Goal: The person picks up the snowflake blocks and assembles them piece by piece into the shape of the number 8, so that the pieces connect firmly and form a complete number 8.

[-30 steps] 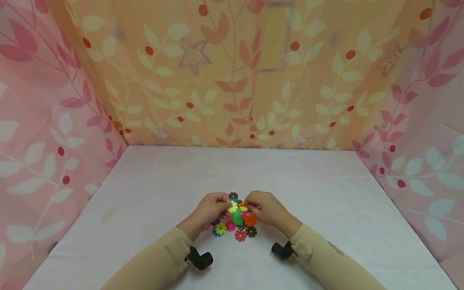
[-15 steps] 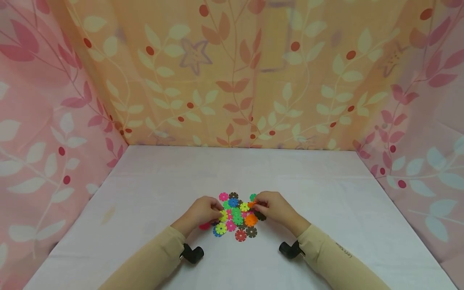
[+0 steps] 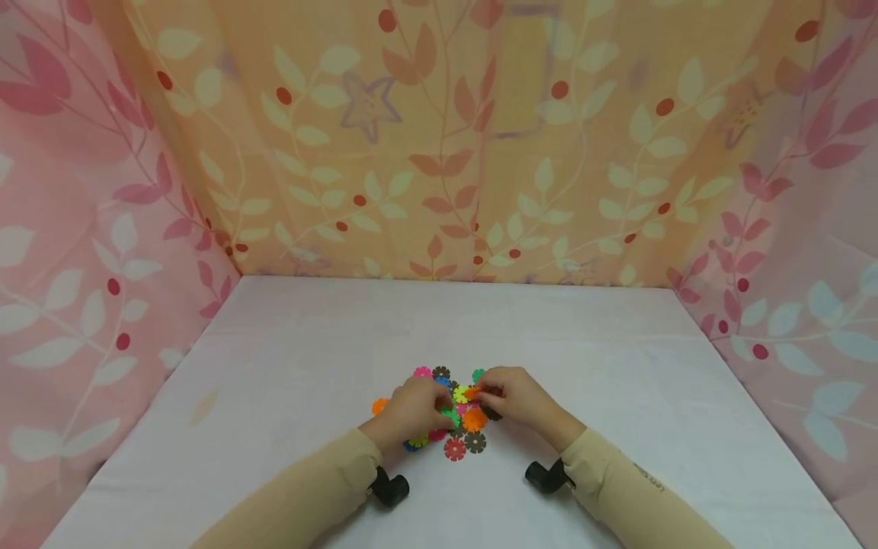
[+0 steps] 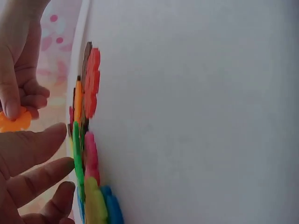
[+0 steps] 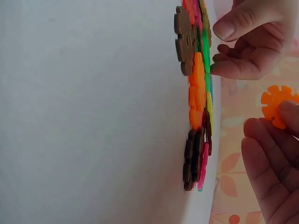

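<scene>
Over the left side of a pile of notched plastic discs hovers my left hand (image 3: 411,412), its thumb and fingers apart. Its fingertips are right at a green disc (image 4: 78,158), and nothing shows between them. My right hand (image 3: 511,393) pinches an orange notched disc (image 5: 275,103) between thumb and fingers, above the pile's right side. Beneath that hand lie another orange disc (image 3: 474,418) and a yellow one (image 3: 461,394). The left hand hides part of the pile in the head view.
The pile rests on a white-covered table (image 3: 329,328). At its front are a red disc (image 3: 455,447) and a brown disc (image 3: 475,441). A loose orange disc (image 3: 380,406) lies left of the left hand. Patterned cloth walls (image 3: 439,152) enclose the table.
My left hand first drew left, then came back right over the pile, uncovering an orange disc at the left. My right hand shifted slightly right, still pinching its orange disc.
</scene>
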`<state>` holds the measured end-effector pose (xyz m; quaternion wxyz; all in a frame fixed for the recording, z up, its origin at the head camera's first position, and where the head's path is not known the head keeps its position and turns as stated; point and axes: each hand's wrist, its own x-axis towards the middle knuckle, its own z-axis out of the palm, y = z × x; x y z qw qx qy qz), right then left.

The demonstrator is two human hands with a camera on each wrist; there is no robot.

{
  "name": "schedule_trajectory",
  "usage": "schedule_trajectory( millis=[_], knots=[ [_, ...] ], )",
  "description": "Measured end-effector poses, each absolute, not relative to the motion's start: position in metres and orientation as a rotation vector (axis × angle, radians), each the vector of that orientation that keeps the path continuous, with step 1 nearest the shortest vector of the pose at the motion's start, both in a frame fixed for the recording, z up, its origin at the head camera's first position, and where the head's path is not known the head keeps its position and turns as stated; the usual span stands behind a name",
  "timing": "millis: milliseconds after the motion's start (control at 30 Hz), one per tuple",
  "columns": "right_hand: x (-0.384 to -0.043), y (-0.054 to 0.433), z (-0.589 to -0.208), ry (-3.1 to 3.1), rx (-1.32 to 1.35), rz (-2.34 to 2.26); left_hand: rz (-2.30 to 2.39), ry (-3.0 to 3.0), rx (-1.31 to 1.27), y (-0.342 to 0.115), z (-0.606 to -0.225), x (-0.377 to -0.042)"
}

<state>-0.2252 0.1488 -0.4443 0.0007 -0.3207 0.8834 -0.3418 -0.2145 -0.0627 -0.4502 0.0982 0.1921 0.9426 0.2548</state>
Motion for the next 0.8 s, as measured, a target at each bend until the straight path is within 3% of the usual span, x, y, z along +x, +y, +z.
schedule_trajectory(
  millis=[800],
  knots=[
    [-0.2253, 0.1478, -0.4447, 2.766, -1.114, -1.028, 0.795, 2.694, 0.591, -0.0552, -0.4485, -0.2125]
  ],
)
